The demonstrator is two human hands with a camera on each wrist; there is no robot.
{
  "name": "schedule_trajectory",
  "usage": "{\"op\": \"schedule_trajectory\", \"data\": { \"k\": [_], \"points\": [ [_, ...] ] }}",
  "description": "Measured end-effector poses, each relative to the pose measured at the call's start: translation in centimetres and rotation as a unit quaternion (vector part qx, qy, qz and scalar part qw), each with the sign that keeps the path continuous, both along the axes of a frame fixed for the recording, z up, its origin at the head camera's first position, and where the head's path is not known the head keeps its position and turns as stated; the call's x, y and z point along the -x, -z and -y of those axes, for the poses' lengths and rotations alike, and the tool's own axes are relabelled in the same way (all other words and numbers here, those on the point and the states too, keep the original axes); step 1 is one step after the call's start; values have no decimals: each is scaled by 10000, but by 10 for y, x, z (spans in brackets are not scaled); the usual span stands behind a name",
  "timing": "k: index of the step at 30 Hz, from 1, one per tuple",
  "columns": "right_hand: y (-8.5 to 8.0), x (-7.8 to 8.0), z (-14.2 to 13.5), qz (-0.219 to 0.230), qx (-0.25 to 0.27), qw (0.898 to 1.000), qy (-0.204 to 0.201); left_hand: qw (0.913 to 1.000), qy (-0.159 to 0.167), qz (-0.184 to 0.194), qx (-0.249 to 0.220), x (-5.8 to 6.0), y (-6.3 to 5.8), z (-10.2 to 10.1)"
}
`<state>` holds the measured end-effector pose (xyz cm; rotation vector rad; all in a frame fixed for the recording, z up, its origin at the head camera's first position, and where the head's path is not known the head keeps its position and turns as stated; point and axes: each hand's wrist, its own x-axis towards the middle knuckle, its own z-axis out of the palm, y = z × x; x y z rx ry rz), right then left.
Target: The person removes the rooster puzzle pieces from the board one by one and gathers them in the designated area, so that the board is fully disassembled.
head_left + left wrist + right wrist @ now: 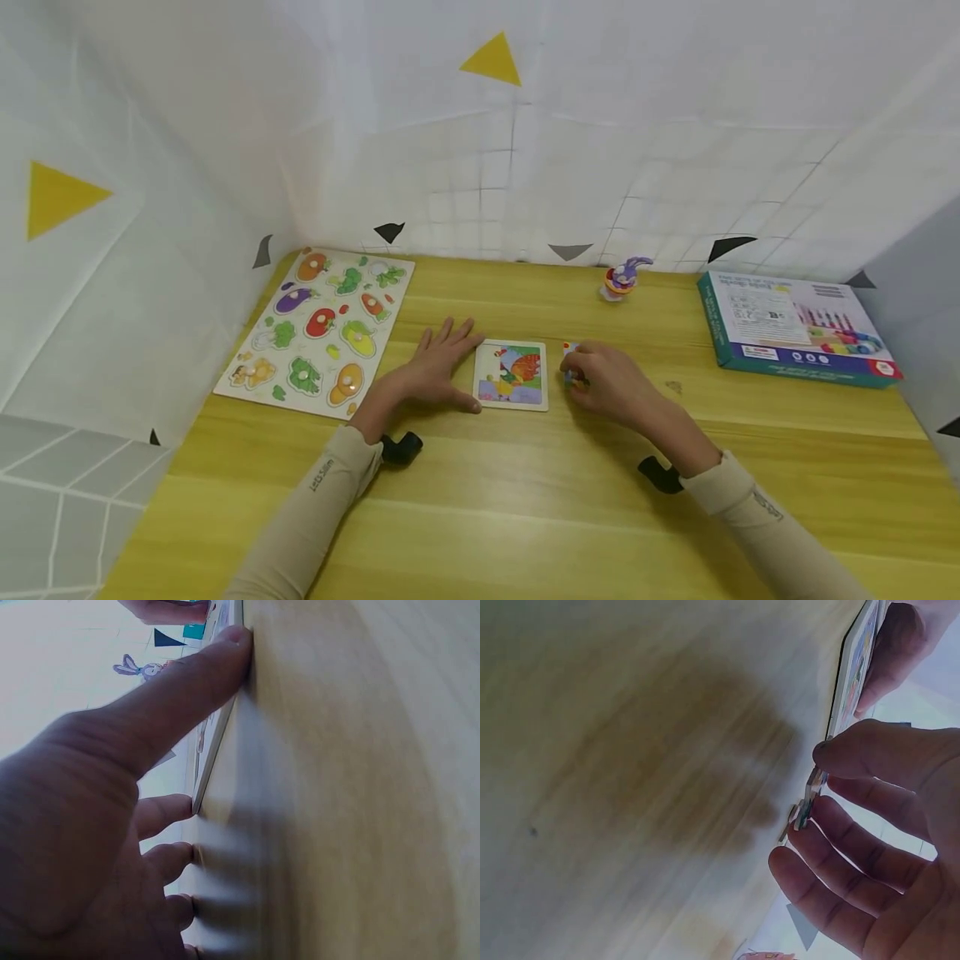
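A small jigsaw puzzle board (pixel 546 400) lies on the table, its picture partly filled and pale at the upper left. My left hand (pixel 437 371) rests spread at its left side; thumb and index finger touch the edge in the left wrist view. Just right of the board, my right hand (pixel 615 379) pinches a small puzzle piece (pixel 805 804) between thumb and curled fingers, low over the table. Another loose puzzle piece (pixel 784 833) lies by those fingertips. My fingers partly cover the pieces in the head view.
To the left lies a large vegetable peg puzzle (pixel 300 327). A purple rabbit figure (pixel 619 279) stands near the back edge. At the right is a flat toy box (pixel 802 329). White printed sheeting (pixel 420 167) hangs behind the table (pixel 487 517).
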<state>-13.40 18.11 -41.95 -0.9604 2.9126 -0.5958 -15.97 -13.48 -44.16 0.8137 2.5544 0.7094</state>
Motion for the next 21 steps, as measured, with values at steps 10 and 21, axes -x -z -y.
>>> {"op": "schedule_trajectory", "data": {
  "k": [10, 21],
  "points": [
    [3, -3, -4, -317, 70, 9995, -59, 10000, 16, -50, -52, -2, 0, -2],
    [-4, -5, 16, -631, 434, 9962, -412, 10000, -4, -62, 25, -2, -1, -2]
  ]
}}
